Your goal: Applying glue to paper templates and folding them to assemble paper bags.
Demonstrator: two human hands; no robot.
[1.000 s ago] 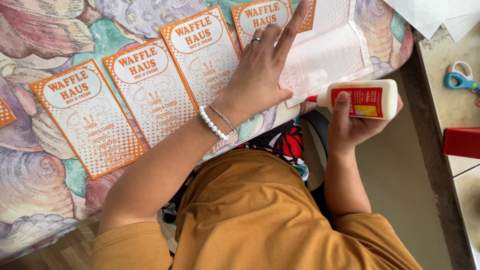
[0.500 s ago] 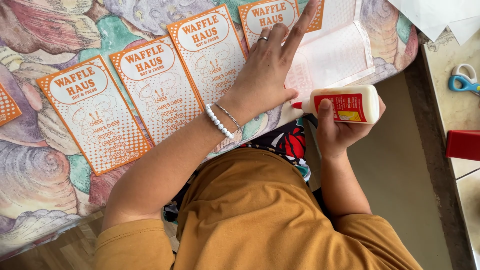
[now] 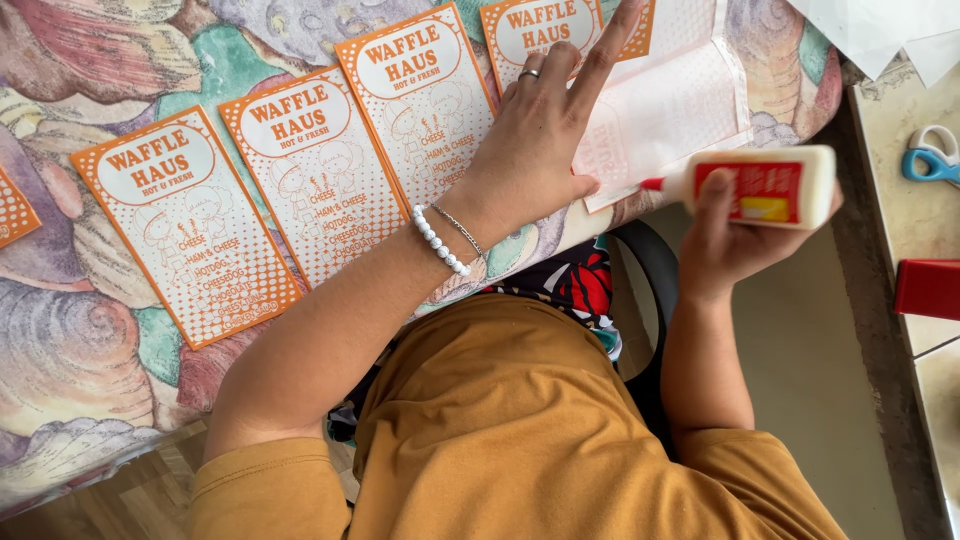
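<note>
Only the head view here, looking down at a bench covered in a seashell-print cloth. Taking the glue bottle as the landmark: the right hand is wrapped around its underside in a closed grip, holding it sideways with the red nozzle pointing left, at the near edge of the bench. The nozzle tip sits right at the edge of a white, face-down paper sheet; can't tell if it actually touches. Just left of the bottle, the left hand lies flat with fingers spread, pressing on that sheet and on an orange-and-white printed card, not gripping anything. Further left, three more orange cards lie in a row. Right of the bottle, on a side counter, are blue-handled scissors and a red box.
</note>
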